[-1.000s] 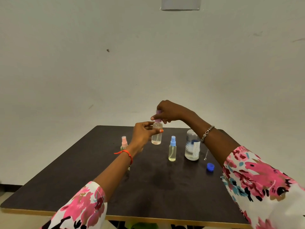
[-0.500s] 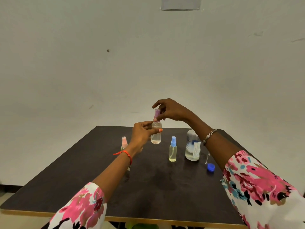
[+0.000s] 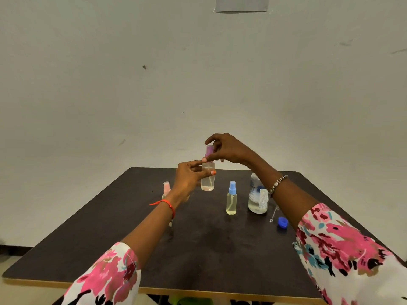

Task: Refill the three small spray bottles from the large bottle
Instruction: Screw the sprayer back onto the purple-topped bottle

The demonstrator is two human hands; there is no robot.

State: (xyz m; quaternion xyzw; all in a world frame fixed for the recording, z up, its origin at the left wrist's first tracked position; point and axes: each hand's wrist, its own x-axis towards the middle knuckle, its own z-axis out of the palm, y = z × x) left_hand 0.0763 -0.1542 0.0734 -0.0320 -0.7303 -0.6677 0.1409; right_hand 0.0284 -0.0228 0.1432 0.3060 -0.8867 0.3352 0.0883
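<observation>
Head view: the left hand (image 3: 189, 179) is clamped around the body of the purple-capped spray bottle (image 3: 208, 176), holding it upright above the counter (image 3: 209, 249), well clear of the surface. The right hand (image 3: 226, 149) is closed in a pinch on the purple spray head (image 3: 209, 150), thumb and fingertips at its collar; whether it is tightening or loosening cannot be determined. On the counter, the blue-capped spray bottle (image 3: 231, 200) stands at 5 o'clock from the held bottle, the large bottle (image 3: 258, 195) just beside it at 3 o'clock, uncapped, with its blue cap (image 3: 282, 222) lying loose at 4 o'clock. The pink-capped spray bottle (image 3: 166, 189) stands at 8 o'clock, partly hidden by the left wrist. Hazards: a cross-threaded or loose spray head would leak; the right forearm passes over the open large bottle and could tip it, spilling liquid.
</observation>
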